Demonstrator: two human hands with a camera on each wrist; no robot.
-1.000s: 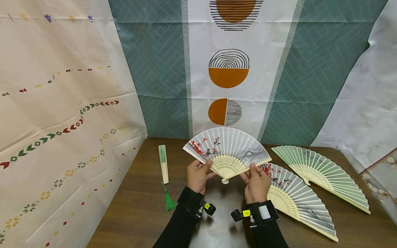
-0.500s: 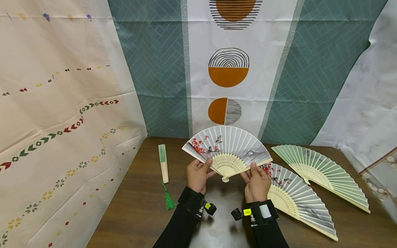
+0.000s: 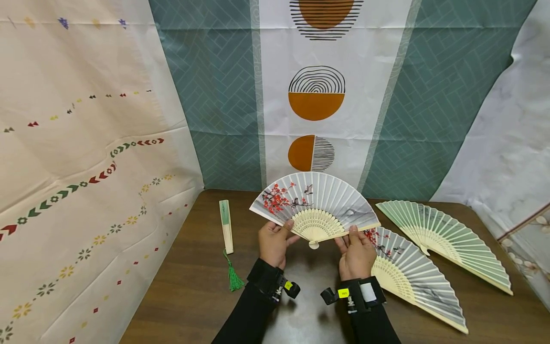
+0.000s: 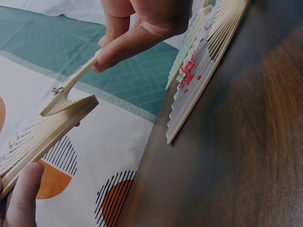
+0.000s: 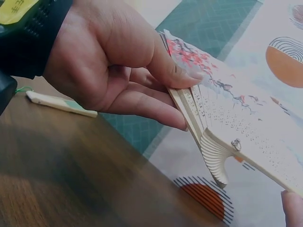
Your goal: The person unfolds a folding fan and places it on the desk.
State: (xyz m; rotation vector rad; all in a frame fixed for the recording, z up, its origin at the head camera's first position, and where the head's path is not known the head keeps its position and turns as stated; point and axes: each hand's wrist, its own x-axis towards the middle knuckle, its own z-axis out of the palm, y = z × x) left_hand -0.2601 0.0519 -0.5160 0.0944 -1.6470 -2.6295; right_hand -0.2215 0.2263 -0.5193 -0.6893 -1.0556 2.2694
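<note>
A white folding fan (image 3: 315, 203) with red blossoms, small birds and pale bamboo ribs is spread wide above the table. My left hand (image 3: 273, 243) pinches its left outer rib between thumb and fingers. On the other side my right hand (image 3: 356, 253) pinches the right outer rib. The metal rivet at the pivot shows on the fan (image 5: 236, 144) in the right wrist view. Partly behind my right hand, a second white blossom fan (image 3: 417, 277) lies spread on the table. Beyond it lies a spread green fan (image 3: 447, 239).
On the left of the brown wooden table (image 3: 185, 286) lies a folded green fan (image 3: 226, 227) with a green tassel (image 3: 235, 279). Patterned cloth (image 3: 215, 95) hangs behind the table's back edge, and more cloth hangs along both sides.
The held fan has opened a little wider and tipped up more toward the camera, its pivot rising slightly. Both hands keep their grip and barely shift. The fans on the table stay put.
</note>
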